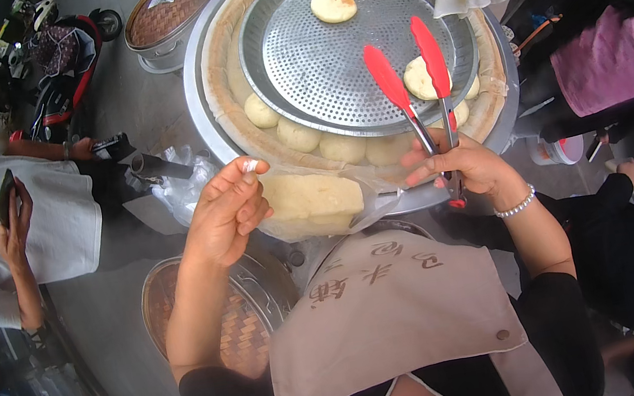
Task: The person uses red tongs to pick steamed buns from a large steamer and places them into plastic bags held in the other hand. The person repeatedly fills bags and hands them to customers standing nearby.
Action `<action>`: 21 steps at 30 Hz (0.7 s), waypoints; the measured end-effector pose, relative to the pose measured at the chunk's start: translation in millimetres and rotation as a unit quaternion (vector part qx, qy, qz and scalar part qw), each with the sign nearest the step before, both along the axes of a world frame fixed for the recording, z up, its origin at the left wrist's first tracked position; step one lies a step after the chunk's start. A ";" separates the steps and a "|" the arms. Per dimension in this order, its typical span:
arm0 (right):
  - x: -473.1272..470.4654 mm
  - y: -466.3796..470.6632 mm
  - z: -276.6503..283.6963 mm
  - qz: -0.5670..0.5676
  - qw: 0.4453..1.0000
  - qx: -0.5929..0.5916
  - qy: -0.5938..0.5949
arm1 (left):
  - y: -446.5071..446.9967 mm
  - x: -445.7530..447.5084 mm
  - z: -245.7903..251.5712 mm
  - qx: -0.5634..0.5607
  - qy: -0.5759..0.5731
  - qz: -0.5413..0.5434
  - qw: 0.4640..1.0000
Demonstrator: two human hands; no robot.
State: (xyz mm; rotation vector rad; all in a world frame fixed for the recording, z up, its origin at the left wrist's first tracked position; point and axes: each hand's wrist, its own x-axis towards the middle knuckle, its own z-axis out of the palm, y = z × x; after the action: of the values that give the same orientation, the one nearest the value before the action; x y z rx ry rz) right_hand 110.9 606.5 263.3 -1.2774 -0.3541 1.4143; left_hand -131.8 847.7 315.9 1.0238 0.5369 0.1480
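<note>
My left hand (pixel 232 211) is raised, thumb and forefinger pinched on a small white bit that looks like part of a clear plastic bag (pixel 346 225). Inside the bag is a pale yellow block of steamed bread or cake (pixel 313 193), just right of that hand. My right hand (pixel 464 165) holds metal tongs (pixel 455 176) with red tips, which are spread apart and point away from me. Its fingers are close to the bag's right edge; whether they touch it I cannot tell. Beyond lies a perforated metal pan (pixel 327 66) with a flat round bun (pixel 417 79) partly behind one tong tip.
Two more flat buns (pixel 334 5) sit farther back in the pan. Round pale buns (pixel 299 134) line the cloth-wrapped steamer rim (pixel 228 106) beneath it. Woven-lidded steamers (pixel 174 6) stand at left. A person with a phone (pixel 5 197) is at left; others are at right.
</note>
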 end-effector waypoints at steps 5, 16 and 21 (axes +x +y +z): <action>42.9 -2.2 -18.9 0.020 0.859 -0.155 -0.488 | -18.2 -13.0 -6.6 -0.044 -0.055 0.003 0.998; 81.2 -53.0 -49.6 -0.184 0.786 -0.250 -0.535 | -18.7 -11.3 -10.7 0.020 -0.064 0.049 0.997; 97.3 -65.9 -10.0 -0.057 0.706 -0.340 -0.619 | -12.2 -11.6 -9.5 0.035 -0.059 0.026 0.997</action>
State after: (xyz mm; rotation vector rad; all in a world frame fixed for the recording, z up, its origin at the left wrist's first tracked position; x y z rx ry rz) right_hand 208.1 540.7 253.3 -2.7404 -0.6325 0.3071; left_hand -143.4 835.5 306.5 1.0618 0.4545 0.2732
